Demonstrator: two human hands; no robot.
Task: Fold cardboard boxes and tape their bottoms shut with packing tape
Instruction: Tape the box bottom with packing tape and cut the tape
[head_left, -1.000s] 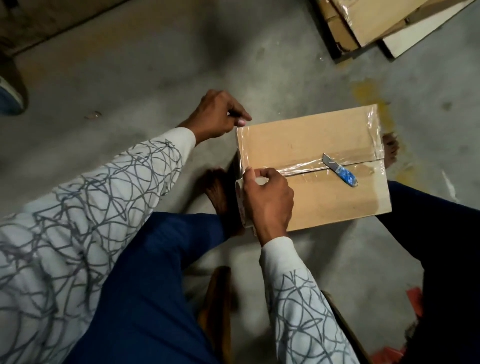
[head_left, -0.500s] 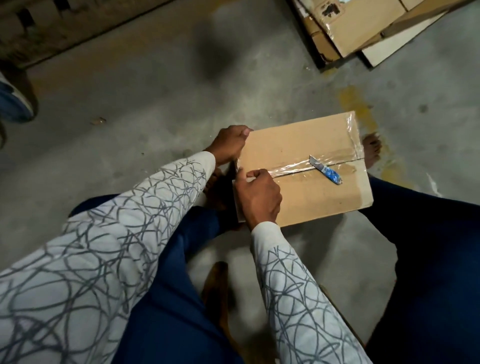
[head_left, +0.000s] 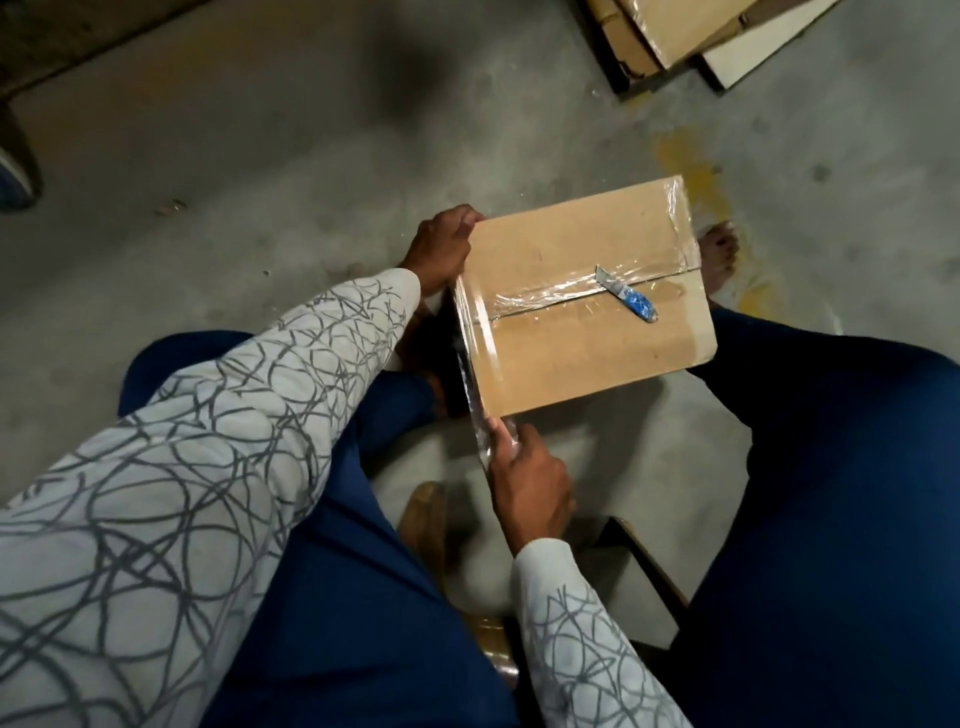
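A brown cardboard box (head_left: 582, 343) stands on the concrete floor between my legs, bottom up, with clear tape along its centre seam and right edge. A small blue-handled cutter (head_left: 626, 299) lies on the seam. My left hand (head_left: 441, 247) grips the box's upper left corner. My right hand (head_left: 524, 480) holds the packing tape roll (head_left: 511, 441) just below the box's lower left corner. A strip of clear tape (head_left: 475, 353) stretches from the roll up along the left edge.
Flattened cardboard sheets (head_left: 675, 36) are stacked at the top right. A bare foot (head_left: 719, 254) shows beyond the box's right side. A brown wooden stool edge (head_left: 649, 566) sits below my right hand. A blue object (head_left: 13, 176) lies at the far left.
My right hand has pulled the roll from the seam's left end down along the box's left edge, laying tape there. My left hand moved in onto the upper left corner.
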